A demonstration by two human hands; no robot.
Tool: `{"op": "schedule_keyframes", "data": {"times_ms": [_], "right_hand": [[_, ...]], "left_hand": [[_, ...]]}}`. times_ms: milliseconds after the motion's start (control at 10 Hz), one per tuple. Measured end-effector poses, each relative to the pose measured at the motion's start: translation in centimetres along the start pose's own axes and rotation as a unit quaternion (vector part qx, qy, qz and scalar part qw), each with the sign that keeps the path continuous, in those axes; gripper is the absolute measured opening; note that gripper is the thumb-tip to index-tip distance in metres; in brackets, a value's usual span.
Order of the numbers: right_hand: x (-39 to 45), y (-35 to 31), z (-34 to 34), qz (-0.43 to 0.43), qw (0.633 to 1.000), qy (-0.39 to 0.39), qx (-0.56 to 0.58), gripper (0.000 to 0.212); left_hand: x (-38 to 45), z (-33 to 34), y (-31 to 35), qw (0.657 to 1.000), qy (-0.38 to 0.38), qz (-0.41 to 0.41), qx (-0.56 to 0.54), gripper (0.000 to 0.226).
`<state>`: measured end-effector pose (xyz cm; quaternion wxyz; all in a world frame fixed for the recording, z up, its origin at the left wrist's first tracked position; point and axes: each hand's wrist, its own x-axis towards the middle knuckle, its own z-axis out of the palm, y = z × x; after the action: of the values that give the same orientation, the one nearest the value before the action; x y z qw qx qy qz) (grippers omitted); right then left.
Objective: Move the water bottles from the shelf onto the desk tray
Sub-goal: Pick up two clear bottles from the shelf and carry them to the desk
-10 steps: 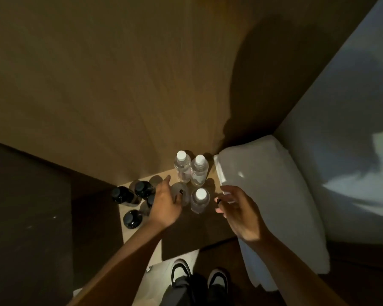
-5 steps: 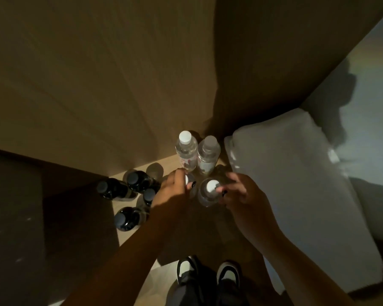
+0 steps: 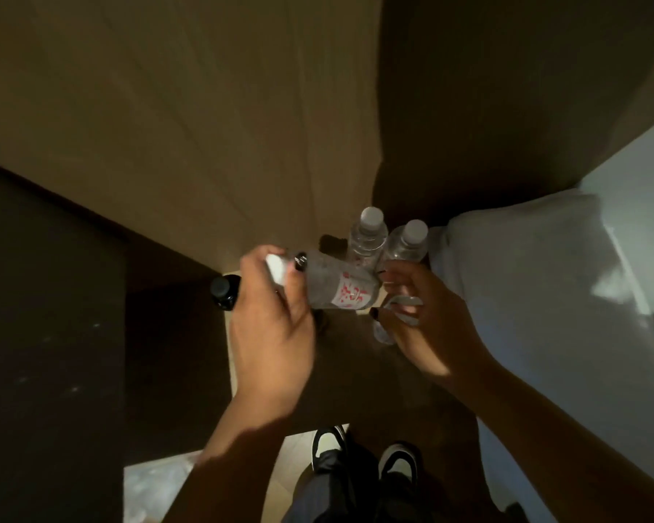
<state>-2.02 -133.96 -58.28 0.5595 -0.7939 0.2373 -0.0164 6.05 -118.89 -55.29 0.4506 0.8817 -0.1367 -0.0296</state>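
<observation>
The left hand [image 3: 270, 326] grips one water bottle [image 3: 333, 283] by its cap end, long axis tipped sideways toward the right hand [image 3: 425, 315], which grips a second bottle [image 3: 399, 309] above the shelf [image 3: 359, 356].

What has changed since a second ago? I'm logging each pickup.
The left hand has closed its grip on the cap end of a water bottle and lifted it, tipped sideways. The right hand has taken a second bottle. Two water bottles at the back stayed standing.

Bare forearms, dark-painted nails, dark trousers [image 3: 333, 492], black-and-white sneakers [image 3: 397, 460].
</observation>
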Motion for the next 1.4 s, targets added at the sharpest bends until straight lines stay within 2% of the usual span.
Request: {"op": "schedule_keyframes", "data": {"times_ms": [100,200,300,400,500,600,700,800,900,1000,1100,1200,1300,1400], "right_hand": [[0.9,0.4,1.1,-0.087,0.986,-0.036,-0.137,0.07],[1.5,0.3,2.8,-0.091,0.974,-0.082,-0.192,0.09],[2.1,0.1,4.5,-0.104,0.968,-0.078,-0.215,0.088],[2.3,0.6,5.1,-0.16,0.942,-0.029,-0.295,0.073],[1.6,0.4,5.5,-0.08,0.974,-0.065,-0.199,0.073],[0.6,-0.7,6.1,0.009,0.995,-0.098,-0.031,0.062],[-0.6,-1.7,6.4,0.005,0.995,-0.088,-0.043,0.066],[-1.4,-2.7,6.9,0.005,0.995,-0.089,-0.048,0.068],[-1.3,-2.5,6.7,0.042,0.987,-0.151,-0.041,0.058],[-0.9,-1.7,4.1,0.047,0.966,-0.24,-0.081,0.07],[-0.9,-1.0,1.0,-0.044,0.991,-0.052,-0.119,0.053],[-1.1,0.6,-0.4,-0.049,0.977,0.149,-0.147,0.039],[-0.8,2.7,0.7,0.002,0.981,0.133,-0.142,0.047],[-0.3,4.6,2.4,0.047,0.99,0.11,-0.07,0.052]], "left_hand": [[1.1,-1.9,-0.3,0.997,0.067,-0.013,-0.03,0.009],[1.8,-3.6,-1.1,0.992,0.116,-0.009,-0.057,0.009],[2.1,-4.4,-1.8,0.986,0.138,-0.024,-0.093,0.009],[2.3,-4.5,-2.7,0.978,0.145,-0.056,-0.138,0.008],[2.0,-4.1,-3.4,0.954,0.097,-0.063,-0.276,0.019],[1.5,-2.6,-4.0,0.937,0.024,-0.079,-0.341,0.042],[1.7,-1.1,-3.3,0.892,0.013,-0.183,-0.412,0.046],[1.6,0.1,-3.1,0.8,0.033,-0.305,-0.515,0.046],[1.1,0.6,-3.5,0.78,0.005,-0.33,-0.531,0.058],[1.1,0.4,-4.4,0.75,-0.009,-0.367,-0.55,0.055],[1.2,0.5,-5.1,0.751,-0.024,-0.381,-0.539,0.068],[1.0,0.8,-5.2,0.724,-0.039,-0.392,-0.566,0.06],[0.8,1.3,-4.7,0.687,-0.028,-0.413,-0.597,0.057],[0.5,1.9,-4.5,0.655,-0.007,-0.408,-0.636,0.068]]}}
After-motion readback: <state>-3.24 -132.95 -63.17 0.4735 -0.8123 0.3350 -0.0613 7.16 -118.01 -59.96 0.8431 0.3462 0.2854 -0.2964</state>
